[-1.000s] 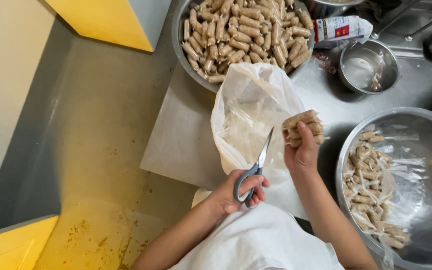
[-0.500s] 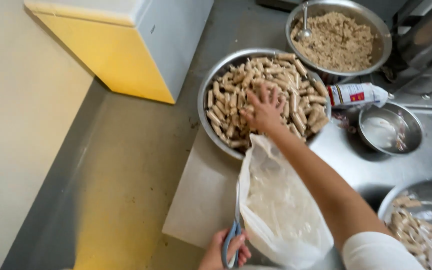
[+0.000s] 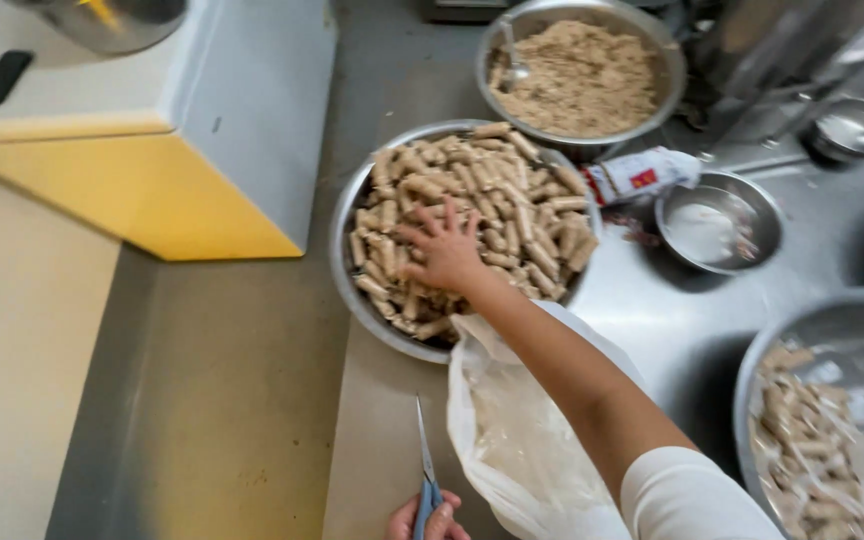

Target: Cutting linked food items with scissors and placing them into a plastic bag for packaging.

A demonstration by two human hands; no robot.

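The left hand (image 3: 430, 520) grips scissors (image 3: 424, 470), blades up beside the plastic bag (image 3: 522, 440). The right hand (image 3: 444, 255), fingers spread, presses on rolls (image 3: 472, 230) in the steel bowl (image 3: 344, 262). Reaching across, the forearm could likely catch the blades or tip the bag.

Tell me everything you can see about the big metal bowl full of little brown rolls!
The big round silver metal bowl looks like shiny steel, wide and shallow. It sits on the grey metal counter, heaped with short tan cylinder-shaped rolls lying every which way. The person's right hand rests spread on the rolls at the near side. A clear plastic bag lies against its near rim, and a second bowl of crumbly brown filling sits just behind it.
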